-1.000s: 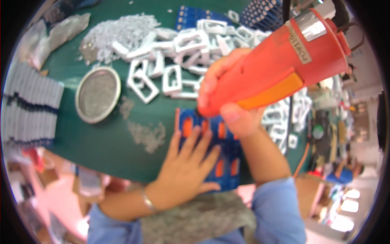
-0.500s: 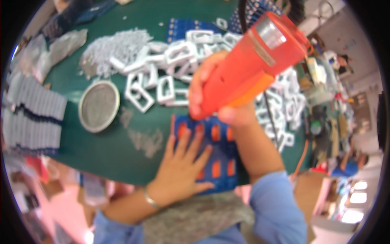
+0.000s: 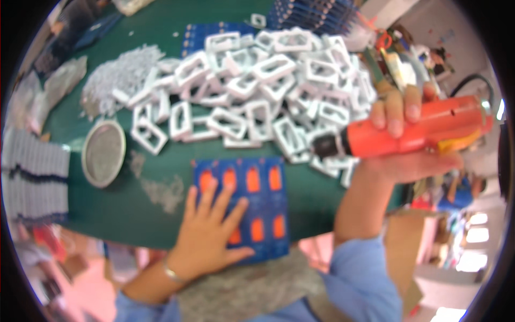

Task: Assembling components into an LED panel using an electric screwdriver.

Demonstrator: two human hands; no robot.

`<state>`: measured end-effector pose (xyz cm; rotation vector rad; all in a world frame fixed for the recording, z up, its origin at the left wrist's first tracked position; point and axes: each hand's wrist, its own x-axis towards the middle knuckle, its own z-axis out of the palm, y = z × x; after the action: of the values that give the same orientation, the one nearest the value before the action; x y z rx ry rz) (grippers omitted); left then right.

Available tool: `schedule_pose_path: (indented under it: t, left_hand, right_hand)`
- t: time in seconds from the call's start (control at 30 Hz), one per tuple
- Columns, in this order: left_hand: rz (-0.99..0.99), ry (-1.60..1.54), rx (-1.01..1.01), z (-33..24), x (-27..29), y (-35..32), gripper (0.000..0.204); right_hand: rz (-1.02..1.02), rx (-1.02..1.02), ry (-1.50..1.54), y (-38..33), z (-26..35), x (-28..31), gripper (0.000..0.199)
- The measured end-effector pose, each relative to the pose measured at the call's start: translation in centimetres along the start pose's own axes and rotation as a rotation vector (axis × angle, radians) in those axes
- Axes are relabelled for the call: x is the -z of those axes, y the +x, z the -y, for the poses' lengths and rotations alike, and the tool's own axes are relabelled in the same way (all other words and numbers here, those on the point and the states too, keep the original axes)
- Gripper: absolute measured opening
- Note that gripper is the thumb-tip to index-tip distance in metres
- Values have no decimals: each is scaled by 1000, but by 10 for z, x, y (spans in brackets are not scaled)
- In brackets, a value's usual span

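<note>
Head view, looking down and somewhat blurred: the left hand (image 3: pixel 212 231) lies with its fingers spread apart on a blue panel (image 3: pixel 265 204) with orange oval slots (image 3: pixel 253 180). Two fingertips overlap slots in the upper row; more slots show to the right of these fingers. A metal bracelet (image 3: pixel 173 272) circles the wrist behind them.

The right hand (image 3: pixel 399 166) has its fingers clamped around an orange-red electric screwdriver (image 3: pixel 437 123), well to the right of the left fingers. Its black nose (image 3: pixel 326 146) points left from the right fingertips, overlapping white frames; whether it touches them cannot be told.

Beyond the left fingers, rectangular white frames (image 3: pixel 260 70) pile up on the green tabletop (image 3: pixel 139 220). Left of those fingers sits a round metal-rimmed dish (image 3: pixel 123 146), with a heap of small whitish pieces (image 3: pixel 123 72) farther off.
</note>
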<state>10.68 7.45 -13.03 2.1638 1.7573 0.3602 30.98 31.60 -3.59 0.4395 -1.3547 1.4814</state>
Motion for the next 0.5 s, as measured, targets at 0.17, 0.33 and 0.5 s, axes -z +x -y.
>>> schedule_pose_path:
  t: [0.17,0.33,0.5]
  left_hand:
    - [-4,-5,40,-2,2,1,81]
    - [-394,-22,234,29,23,-6,24]
    - [-518,235,387,68,33,-6,6]
  right_hand:
    - [-218,218,-128,-1,16,-17,92]
    - [-102,173,159,3,9,-36,60]
    - [-379,106,8,-8,21,-10,73]
